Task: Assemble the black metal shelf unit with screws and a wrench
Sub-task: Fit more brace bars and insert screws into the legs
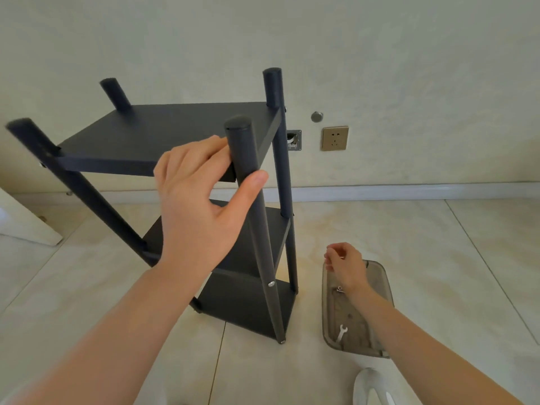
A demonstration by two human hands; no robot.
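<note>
The black metal shelf unit [163, 127] stands upright on the tiled floor with three shelves and four round posts. My left hand [198, 200] grips it at the top shelf's front right corner, fingers on the shelf edge and thumb round the front right post [245, 147]. A silver screw head [271, 284] shows low on that post. My right hand [346, 266] hovers over the far end of a translucent grey tray [382, 285], fingers curled toward the thumb; anything between them is hidden. A small silver wrench [341, 333] and a screw [339, 288] lie in the tray.
The wall is close behind the shelf unit, with a gold socket plate [335, 138] and an open wall box [293, 140]. A white board [23, 223] leans at the far left. A white object [369, 387] sits at the bottom edge near the tray.
</note>
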